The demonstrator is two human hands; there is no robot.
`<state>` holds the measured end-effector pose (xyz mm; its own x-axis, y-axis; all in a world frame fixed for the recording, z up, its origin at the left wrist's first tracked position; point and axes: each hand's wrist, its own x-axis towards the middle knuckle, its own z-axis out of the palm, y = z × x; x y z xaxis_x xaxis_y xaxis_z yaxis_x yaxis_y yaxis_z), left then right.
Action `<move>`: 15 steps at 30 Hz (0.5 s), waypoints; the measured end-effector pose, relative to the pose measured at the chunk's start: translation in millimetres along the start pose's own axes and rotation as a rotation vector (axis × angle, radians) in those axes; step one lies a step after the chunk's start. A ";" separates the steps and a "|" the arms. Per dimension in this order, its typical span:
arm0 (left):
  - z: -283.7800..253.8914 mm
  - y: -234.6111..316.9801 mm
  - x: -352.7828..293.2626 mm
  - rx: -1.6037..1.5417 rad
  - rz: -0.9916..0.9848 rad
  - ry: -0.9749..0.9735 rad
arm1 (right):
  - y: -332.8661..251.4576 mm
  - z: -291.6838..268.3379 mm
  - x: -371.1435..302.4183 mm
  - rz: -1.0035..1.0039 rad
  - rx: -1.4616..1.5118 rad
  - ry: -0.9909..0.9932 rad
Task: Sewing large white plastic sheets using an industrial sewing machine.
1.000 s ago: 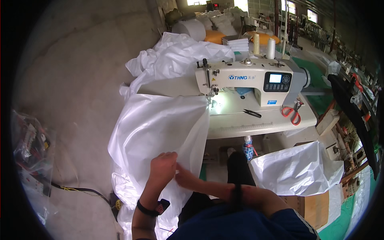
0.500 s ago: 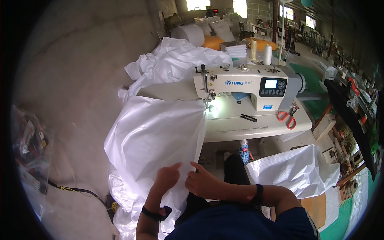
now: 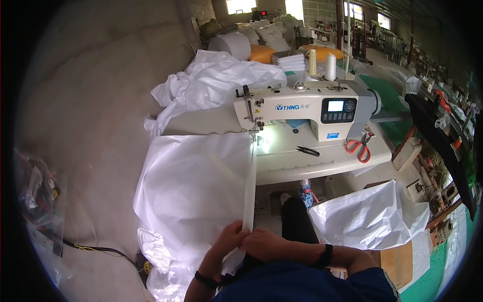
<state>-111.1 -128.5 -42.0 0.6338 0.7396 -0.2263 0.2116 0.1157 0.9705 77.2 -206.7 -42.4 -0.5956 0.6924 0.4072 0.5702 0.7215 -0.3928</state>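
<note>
A large white plastic-like sheet [image 3: 193, 176] hangs from the sewing machine [image 3: 297, 106] toward me. Its right edge, which looks folded into a narrow strip, runs from under the needle area down to my hands. My left hand [image 3: 231, 237] is closed on that edge, and my right hand [image 3: 260, 243] is closed right beside it, the two touching. The fingertips are partly hidden behind the hands. The machine's lamp lights the bed beside the needle.
Black thread snips [image 3: 308, 151] and red-handled scissors [image 3: 358, 150] lie on the machine table [image 3: 282, 173]. Bunched white sheeting [image 3: 216, 75] lies behind, near thread cones [image 3: 330, 67]. Another white sheet [image 3: 357, 216] rests at the right. A black cable [image 3: 103, 248] crosses the floor.
Both hands have come together at the sheet's right edge and taken hold of it. The edge is now pulled straighter and the sheet lies smoother. The view has shifted slightly.
</note>
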 end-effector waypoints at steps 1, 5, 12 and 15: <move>1.0 -0.2 -3.7 0.115 -0.088 0.073 | 10.7 3.9 -0.4 0.100 0.038 -0.148; 11.3 20.2 -15.6 0.537 0.221 0.375 | 57.1 39.5 30.9 0.805 0.645 0.432; 29.9 55.2 -33.9 1.050 0.079 0.517 | 38.0 162.5 72.4 0.382 0.828 0.081; 18.3 45.1 -32.7 1.043 0.073 0.483 | 54.5 165.2 66.1 0.328 0.748 0.180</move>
<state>-108.6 -159.6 7.6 0.3664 0.9249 0.1012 0.8413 -0.3758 0.3885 -24.6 -121.9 -173.2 -0.3289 0.9027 0.2775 0.1353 0.3358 -0.9322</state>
